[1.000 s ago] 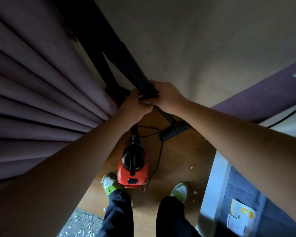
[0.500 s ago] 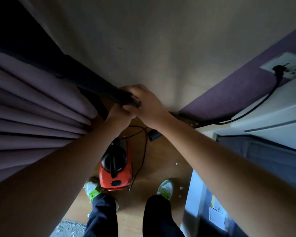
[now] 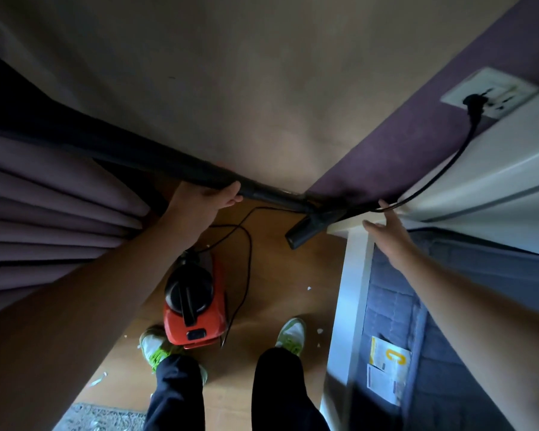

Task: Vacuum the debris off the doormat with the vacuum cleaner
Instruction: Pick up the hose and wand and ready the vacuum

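1. Left hand (image 3: pixel 204 202) is wrapped around the black wand (image 3: pixel 156 164), fingers curled over the top of it. Right hand (image 3: pixel 386 234) is spread flat and empty, fingertips touching the power cord (image 3: pixel 442 169) near the white ledge.
2. Floor nozzle (image 3: pixel 311 227) hangs off the wand's right end, above the wood floor, not on any mat.
3. Doormat (image 3: pixel 103 418) is at my near left, just a speckled corner in view, with white bits on it. Well apart from the nozzle.
4. Doing it well, my call: bring the right hand onto the wand for two-handed control, swing the nozzle down to the near left, and seat it flat on the mat before stroking.
5. Red canister (image 3: pixel 196 306) sits between my shoes (image 3: pixel 290 334) and the curtain (image 3: pixel 53 213).
6. Snags: cord is plugged into the wall socket (image 3: pixel 489 93) at far right and loops on the floor by the canister, so it could catch the nozzle or my feet. Curtain is close on the left.
7. Stray scraps are also on the bare floor.
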The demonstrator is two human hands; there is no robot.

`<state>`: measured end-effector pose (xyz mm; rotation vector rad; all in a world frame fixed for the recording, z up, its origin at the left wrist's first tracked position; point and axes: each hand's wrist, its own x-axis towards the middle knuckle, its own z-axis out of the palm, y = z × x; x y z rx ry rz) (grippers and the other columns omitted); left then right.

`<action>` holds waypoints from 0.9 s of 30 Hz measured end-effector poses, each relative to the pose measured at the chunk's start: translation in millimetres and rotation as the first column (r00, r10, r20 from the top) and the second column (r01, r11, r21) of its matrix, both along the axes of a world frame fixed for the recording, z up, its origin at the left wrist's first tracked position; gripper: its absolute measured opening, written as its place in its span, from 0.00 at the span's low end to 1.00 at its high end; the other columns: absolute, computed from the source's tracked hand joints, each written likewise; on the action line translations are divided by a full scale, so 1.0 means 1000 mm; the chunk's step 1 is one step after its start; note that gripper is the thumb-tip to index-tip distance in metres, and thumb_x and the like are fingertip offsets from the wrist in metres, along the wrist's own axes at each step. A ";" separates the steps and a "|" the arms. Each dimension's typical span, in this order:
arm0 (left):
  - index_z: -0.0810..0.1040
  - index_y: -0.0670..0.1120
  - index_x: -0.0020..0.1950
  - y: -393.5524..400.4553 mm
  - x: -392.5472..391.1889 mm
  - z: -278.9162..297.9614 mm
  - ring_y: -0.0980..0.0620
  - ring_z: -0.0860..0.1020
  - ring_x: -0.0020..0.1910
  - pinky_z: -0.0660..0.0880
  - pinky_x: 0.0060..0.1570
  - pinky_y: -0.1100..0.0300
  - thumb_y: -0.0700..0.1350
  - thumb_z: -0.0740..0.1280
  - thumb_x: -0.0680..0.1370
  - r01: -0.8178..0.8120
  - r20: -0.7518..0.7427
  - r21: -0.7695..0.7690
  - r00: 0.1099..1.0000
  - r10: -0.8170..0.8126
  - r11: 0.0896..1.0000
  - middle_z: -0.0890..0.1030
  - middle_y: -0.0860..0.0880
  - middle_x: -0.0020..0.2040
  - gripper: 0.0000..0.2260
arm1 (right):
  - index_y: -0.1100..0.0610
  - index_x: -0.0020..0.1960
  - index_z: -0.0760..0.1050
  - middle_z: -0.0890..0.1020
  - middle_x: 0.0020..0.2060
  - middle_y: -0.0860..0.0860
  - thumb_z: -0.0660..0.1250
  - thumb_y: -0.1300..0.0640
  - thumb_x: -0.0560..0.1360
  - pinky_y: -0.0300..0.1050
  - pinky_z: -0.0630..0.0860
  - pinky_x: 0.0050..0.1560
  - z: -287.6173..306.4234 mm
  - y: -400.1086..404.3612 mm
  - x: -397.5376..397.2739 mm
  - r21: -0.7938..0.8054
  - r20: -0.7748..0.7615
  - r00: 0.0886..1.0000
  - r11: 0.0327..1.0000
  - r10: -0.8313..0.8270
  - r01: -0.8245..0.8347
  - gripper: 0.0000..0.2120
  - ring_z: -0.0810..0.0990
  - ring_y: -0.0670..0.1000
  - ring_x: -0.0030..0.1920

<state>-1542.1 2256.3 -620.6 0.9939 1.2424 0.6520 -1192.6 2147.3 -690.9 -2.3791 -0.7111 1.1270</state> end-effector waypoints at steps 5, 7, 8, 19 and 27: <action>0.80 0.51 0.48 -0.002 0.005 0.002 0.47 0.84 0.48 0.79 0.56 0.52 0.36 0.68 0.78 0.005 0.042 0.016 0.999 -0.006 1.000 0.83 0.48 0.45 0.09 | 0.52 0.64 0.74 0.77 0.62 0.53 0.64 0.56 0.80 0.45 0.72 0.58 0.010 0.022 -0.017 0.187 -0.281 0.960 0.982 0.014 0.041 0.12 0.76 0.52 0.64; 0.80 0.50 0.49 -0.002 0.004 0.002 0.46 0.84 0.47 0.79 0.56 0.51 0.36 0.68 0.78 0.004 0.055 0.014 0.998 -0.004 1.000 0.83 0.47 0.45 0.08 | 0.56 0.54 0.77 0.80 0.58 0.54 0.60 0.57 0.82 0.45 0.74 0.59 0.010 0.026 -0.027 0.145 -0.274 0.962 0.988 -0.018 0.059 0.07 0.78 0.53 0.62; 0.79 0.49 0.50 -0.002 0.004 0.002 0.46 0.84 0.47 0.79 0.56 0.51 0.36 0.68 0.78 0.007 0.055 0.014 0.998 -0.008 1.000 0.83 0.46 0.46 0.08 | 0.58 0.52 0.77 0.81 0.57 0.54 0.60 0.56 0.82 0.46 0.74 0.60 0.009 0.024 -0.031 0.129 -0.258 0.966 0.990 -0.022 0.057 0.08 0.79 0.52 0.60; 0.79 0.37 0.60 0.004 -0.011 0.014 0.57 0.84 0.50 0.78 0.47 0.67 0.48 0.69 0.79 -0.013 -0.038 0.069 0.999 0.015 0.998 0.84 0.46 0.54 0.16 | 0.61 0.48 0.76 0.80 0.58 0.60 0.61 0.63 0.81 0.52 0.75 0.64 -0.022 -0.031 -0.013 -0.248 -0.106 0.992 0.964 0.069 -0.094 0.07 0.79 0.58 0.60; 0.78 0.50 0.56 0.023 -0.033 0.009 0.45 0.84 0.52 0.80 0.52 0.58 0.55 0.79 0.68 0.061 0.178 0.001 0.982 -0.060 0.998 0.85 0.49 0.51 0.21 | 0.66 0.67 0.72 0.75 0.64 0.65 0.55 0.66 0.80 0.53 0.70 0.65 -0.026 -0.024 0.005 -0.428 0.060 0.972 0.886 0.226 -0.179 0.17 0.73 0.64 0.66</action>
